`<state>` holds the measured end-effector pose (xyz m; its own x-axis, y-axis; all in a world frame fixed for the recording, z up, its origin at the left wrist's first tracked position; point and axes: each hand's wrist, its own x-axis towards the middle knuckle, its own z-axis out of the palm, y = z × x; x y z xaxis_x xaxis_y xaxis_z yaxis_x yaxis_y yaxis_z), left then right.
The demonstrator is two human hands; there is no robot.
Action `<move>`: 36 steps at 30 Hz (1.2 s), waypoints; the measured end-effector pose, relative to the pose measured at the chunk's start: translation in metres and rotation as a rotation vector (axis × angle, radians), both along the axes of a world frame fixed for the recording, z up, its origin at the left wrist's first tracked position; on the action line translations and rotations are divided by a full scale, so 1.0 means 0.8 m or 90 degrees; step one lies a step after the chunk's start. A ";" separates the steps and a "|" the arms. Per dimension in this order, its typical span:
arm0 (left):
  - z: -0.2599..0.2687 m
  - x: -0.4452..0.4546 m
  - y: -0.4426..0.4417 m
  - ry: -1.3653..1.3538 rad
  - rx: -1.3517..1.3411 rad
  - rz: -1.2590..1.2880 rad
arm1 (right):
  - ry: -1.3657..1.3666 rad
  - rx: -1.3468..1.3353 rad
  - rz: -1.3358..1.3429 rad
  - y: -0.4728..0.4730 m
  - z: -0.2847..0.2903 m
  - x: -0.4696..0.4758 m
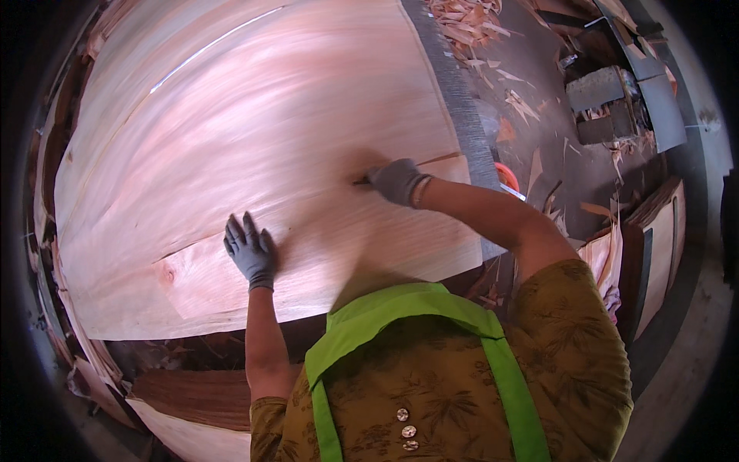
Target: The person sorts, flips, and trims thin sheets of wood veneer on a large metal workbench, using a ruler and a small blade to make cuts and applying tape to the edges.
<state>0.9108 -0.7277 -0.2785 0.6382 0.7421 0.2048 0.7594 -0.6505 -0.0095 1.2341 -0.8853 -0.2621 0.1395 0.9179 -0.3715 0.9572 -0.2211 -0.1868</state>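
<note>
A large sheet of pale wood veneer lies spread before me. My left hand, in a grey glove, rests palm down on it with fingers apart. Beneath and beside that hand is a paler strip of veneer with a knot near its left end. A dark seam runs along the strip's upper edge. My right hand, gloved as well, is closed around a small dark tool whose tip points left, at the veneer surface. The glove hides most of the tool, so its kind cannot be told. Right of it, a slit or seam reaches the sheet's edge.
A grey ridged border runs along the sheet's right side. Beyond are a heap of veneer scraps, an orange-red round container and grey blocks. Veneer stacks stand at right and lower left.
</note>
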 end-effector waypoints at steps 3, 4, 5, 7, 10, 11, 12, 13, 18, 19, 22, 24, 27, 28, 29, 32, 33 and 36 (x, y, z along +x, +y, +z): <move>-0.005 0.001 0.002 0.022 0.004 -0.006 | -0.052 0.007 -0.017 -0.069 0.019 0.078; -0.003 0.002 0.003 0.021 0.006 -0.010 | 0.012 0.025 -0.039 -0.095 0.018 0.106; -0.004 0.005 0.002 0.015 0.004 -0.010 | 0.070 0.039 -0.059 -0.120 0.020 0.134; 0.002 0.007 -0.002 0.015 0.014 -0.016 | 0.100 -0.016 -0.183 -0.163 0.030 0.175; 0.005 0.008 -0.004 0.020 0.013 -0.012 | -0.112 -0.053 -0.102 -0.260 0.038 0.241; 0.002 0.009 -0.003 0.005 0.009 -0.023 | -0.185 -0.165 -0.065 -0.312 0.021 0.283; -0.003 0.004 -0.008 -0.003 0.010 -0.019 | -0.120 -0.146 -0.169 -0.345 0.024 0.291; -0.009 0.004 -0.004 -0.022 0.010 -0.018 | -0.269 -0.221 -0.254 -0.404 -0.013 0.320; -0.002 -0.002 0.003 -0.075 0.002 -0.013 | -0.030 0.254 -0.327 -0.235 0.057 0.112; 0.000 -0.002 0.007 -0.088 0.002 -0.029 | 0.012 0.208 -0.311 -0.209 0.045 0.070; -0.006 -0.013 0.009 -0.093 -0.029 -0.003 | 0.137 0.164 -0.204 -0.108 0.010 -0.070; -0.004 -0.021 0.008 -0.132 -0.032 0.008 | 0.196 0.217 -0.142 -0.045 0.034 -0.160; 0.018 -0.021 0.006 -0.189 -0.060 0.014 | 0.240 0.307 -0.142 -0.010 -0.010 -0.205; 0.017 -0.026 0.005 -0.231 -0.068 0.009 | 0.217 0.252 -0.167 -0.006 -0.004 -0.210; 0.015 -0.036 0.007 -0.272 -0.075 0.002 | 0.194 0.198 -0.194 -0.002 0.003 -0.213; 0.006 -0.082 0.031 -0.305 -0.091 -0.100 | 0.115 0.124 -0.229 -0.008 0.021 -0.213; 0.000 -0.108 0.049 -0.301 -0.094 -0.135 | 0.088 0.115 -0.232 -0.007 0.024 -0.214; -0.036 -0.213 0.118 -0.280 -0.030 0.040 | 0.001 0.050 -0.253 -0.002 0.006 -0.215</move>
